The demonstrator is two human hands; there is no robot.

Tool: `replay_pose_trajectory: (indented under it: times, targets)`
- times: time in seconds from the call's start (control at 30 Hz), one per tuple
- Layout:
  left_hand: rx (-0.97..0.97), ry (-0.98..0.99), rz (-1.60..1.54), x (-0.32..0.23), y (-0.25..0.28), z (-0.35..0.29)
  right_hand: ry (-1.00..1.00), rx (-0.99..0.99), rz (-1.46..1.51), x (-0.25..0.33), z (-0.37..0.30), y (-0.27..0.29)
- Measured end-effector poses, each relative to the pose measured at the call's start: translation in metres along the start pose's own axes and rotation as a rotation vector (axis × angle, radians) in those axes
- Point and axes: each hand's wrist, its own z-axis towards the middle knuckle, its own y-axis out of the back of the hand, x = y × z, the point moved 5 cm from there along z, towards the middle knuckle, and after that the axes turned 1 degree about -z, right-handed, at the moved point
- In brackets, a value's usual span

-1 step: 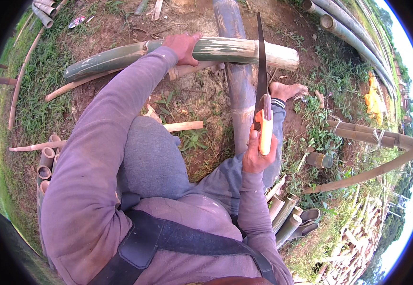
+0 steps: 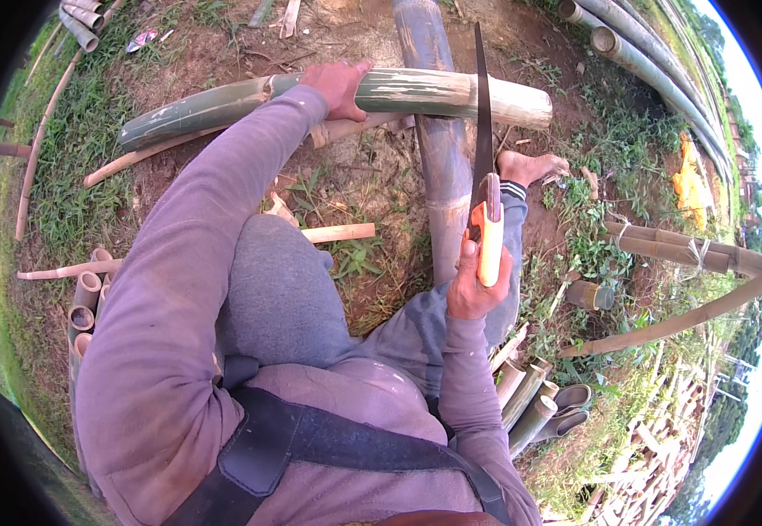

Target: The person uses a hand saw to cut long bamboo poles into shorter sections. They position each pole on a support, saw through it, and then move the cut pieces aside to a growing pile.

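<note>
A thick green bamboo pole [image 2: 429,91] lies crosswise in front of me, its right end pale and scraped. My left hand [image 2: 338,90] grips it near the middle, fingers over the top and thumb at the near side. Beneath it, a dark weathered bamboo log [image 2: 445,180] runs away from me. In my right hand [image 2: 479,287] is a handsaw [image 2: 483,131] with an orange and yellow handle. Its long dark blade points away and passes over the pole's right part; whether the teeth touch the bamboo I cannot tell.
My bare foot [image 2: 530,167] rests beside the log. Cut bamboo tubes [image 2: 85,298] stand at my left, and more cut pieces [image 2: 534,408] lie by dark boots [image 2: 569,410] at lower right. Long bamboo poles [image 2: 652,83] lie far right, near a tied bamboo frame [image 2: 679,250].
</note>
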Motion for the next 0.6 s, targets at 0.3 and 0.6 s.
replay_pose_trajectory:
  times: [0.3,0.6]
  targets:
    - [-0.002,0.005,0.027,0.003,-0.004,0.010,-0.118,0.037,0.021,0.010,0.038,-0.023]
    - [-0.007,0.011,0.029,0.004,0.002,0.008,-0.190,0.064,0.139,0.019,-0.015,0.023]
